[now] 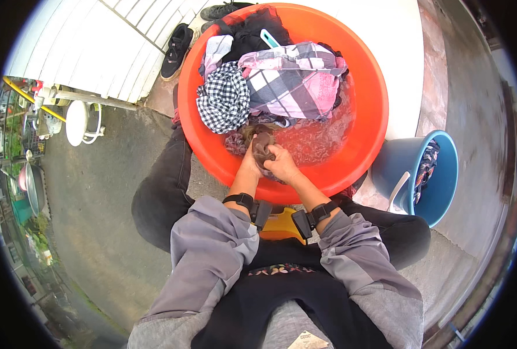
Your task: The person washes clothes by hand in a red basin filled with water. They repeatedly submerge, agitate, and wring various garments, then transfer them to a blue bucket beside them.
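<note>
A wet brown cloth point(262, 146) is bunched between my two hands at the near side of a large orange-red plastic basin point(374, 109). My left hand point(253, 159) supports it from the left, and my right hand point(282, 163) pinches it from the right with bent fingers. Rippling water point(319, 144) fills the basin's near right part. Beyond my hands lies a pink, grey and white plaid garment point(293, 80). To its left is a black-and-white checked cloth point(224, 98). Black fabric point(254, 32) and a teal-and-white handle point(269, 38) show at the back.
A blue bucket point(393, 161) with patterned cloth inside tilts at the right of the basin. Black shoes point(176, 52) stand at the far left rim. A yellow plastic piece point(280, 224) sits between my knees. Further left, a white round object point(77, 123) stands near a yellow hose point(34, 98).
</note>
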Available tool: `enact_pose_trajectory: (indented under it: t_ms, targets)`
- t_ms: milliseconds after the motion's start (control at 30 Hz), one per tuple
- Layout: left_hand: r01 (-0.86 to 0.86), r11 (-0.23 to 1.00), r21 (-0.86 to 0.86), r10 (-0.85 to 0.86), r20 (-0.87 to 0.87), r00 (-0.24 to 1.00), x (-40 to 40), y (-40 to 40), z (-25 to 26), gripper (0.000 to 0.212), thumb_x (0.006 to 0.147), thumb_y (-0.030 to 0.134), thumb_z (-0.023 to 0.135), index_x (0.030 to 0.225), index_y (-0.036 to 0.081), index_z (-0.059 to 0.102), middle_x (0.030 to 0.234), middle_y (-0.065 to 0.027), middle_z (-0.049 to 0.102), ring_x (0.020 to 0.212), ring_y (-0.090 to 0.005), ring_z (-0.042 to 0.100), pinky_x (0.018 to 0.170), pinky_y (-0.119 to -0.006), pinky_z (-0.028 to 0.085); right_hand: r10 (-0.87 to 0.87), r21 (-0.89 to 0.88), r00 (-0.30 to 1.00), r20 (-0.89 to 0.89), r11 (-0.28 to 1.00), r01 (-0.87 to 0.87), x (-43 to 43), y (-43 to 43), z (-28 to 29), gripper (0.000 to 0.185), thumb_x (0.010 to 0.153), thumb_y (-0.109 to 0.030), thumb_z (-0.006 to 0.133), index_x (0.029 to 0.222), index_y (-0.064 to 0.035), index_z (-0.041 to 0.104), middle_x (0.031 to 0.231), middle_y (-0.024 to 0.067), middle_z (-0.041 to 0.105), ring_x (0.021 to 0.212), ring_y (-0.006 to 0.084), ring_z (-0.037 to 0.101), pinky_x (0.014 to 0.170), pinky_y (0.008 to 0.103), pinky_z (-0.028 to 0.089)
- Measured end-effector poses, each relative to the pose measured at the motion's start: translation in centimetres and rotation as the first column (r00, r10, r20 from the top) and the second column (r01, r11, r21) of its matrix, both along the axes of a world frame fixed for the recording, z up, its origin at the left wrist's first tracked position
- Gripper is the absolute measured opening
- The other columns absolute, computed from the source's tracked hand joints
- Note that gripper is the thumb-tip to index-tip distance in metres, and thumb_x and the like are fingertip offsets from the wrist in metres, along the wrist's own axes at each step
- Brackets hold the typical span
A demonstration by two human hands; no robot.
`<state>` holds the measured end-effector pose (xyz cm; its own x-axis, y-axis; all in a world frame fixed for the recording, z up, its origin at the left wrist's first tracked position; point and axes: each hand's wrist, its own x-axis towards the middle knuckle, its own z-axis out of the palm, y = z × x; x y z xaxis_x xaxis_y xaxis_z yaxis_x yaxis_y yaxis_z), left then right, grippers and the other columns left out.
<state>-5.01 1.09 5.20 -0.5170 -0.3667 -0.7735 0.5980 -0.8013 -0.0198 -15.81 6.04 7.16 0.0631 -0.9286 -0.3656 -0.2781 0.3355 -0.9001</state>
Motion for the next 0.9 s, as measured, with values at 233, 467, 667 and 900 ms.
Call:
enact_pose_trajectory:
  t_ms: [233, 467, 667, 900]
  targets:
    - [-0.122, 0.987, -0.102, 0.131, 0.086, 0.988, -1.4, 0.4, -4.4, 0.038, 0.098, 0.031, 0.036, 0.111, 0.005, 0.061, 0.109, -0.0145, 0.066, 0.096, -0.0279, 0.066, 0.089, -0.045, 0.053, -0.366, -0.170, 0.838, -0.405, 0.931, 0.324, -0.1, -2.8, 7.0, 0.031, 0.083, -0.032, 0.063, 0.086, -0.0017, 0.062, 0.084, 0.0267, 0.063, 0.076, 0.0457, 0.061, 0.067, 0.0529, 0.048]
    - [-0.149, 0.949, -0.278, 0.147, -0.028, 0.989, -0.6, -0.4, -0.8, 0.036, 0.098, 0.027, 0.037, 0.110, 0.003, 0.061, 0.108, -0.0138, 0.066, 0.098, -0.0280, 0.065, 0.088, -0.043, 0.054, -0.198, -0.216, 0.874, -0.443, 0.970, 0.111, 0.7, -1.4, 7.1, 0.033, 0.087, -0.034, 0.060, 0.081, -0.0012, 0.060, 0.087, 0.0264, 0.064, 0.081, 0.0469, 0.062, 0.072, 0.0541, 0.048]
    - [-0.227, 0.852, -0.473, 0.458, 0.461, 0.760, -1.4, -1.3, 4.6, 0.044, 0.064, -0.004, 0.055, 0.108, -0.002, 0.054, 0.101, -0.0108, 0.058, 0.093, -0.0230, 0.058, 0.083, -0.038, 0.050, -0.363, -0.053, 0.645, -0.672, 0.893, 0.447, -7.5, -3.2, 5.0, 0.057, 0.087, -0.054, 0.054, 0.095, 0.0010, 0.070, 0.094, 0.0302, 0.065, 0.092, 0.0457, 0.063, 0.084, 0.0511, 0.048]
    - [-0.078, 0.994, -0.080, 0.107, 0.878, 0.466, -0.1, -0.4, 2.7, 0.065, 0.073, 0.001, 0.061, 0.131, -0.011, 0.035, 0.130, -0.0219, 0.049, 0.116, -0.0314, 0.053, 0.093, -0.043, 0.047, -0.361, 0.090, 0.579, -0.731, 0.790, 0.606, -12.8, -0.8, -0.7, 0.049, 0.081, -0.043, 0.061, 0.113, -0.0059, 0.065, 0.113, 0.0292, 0.059, 0.104, 0.0472, 0.056, 0.095, 0.0495, 0.045]
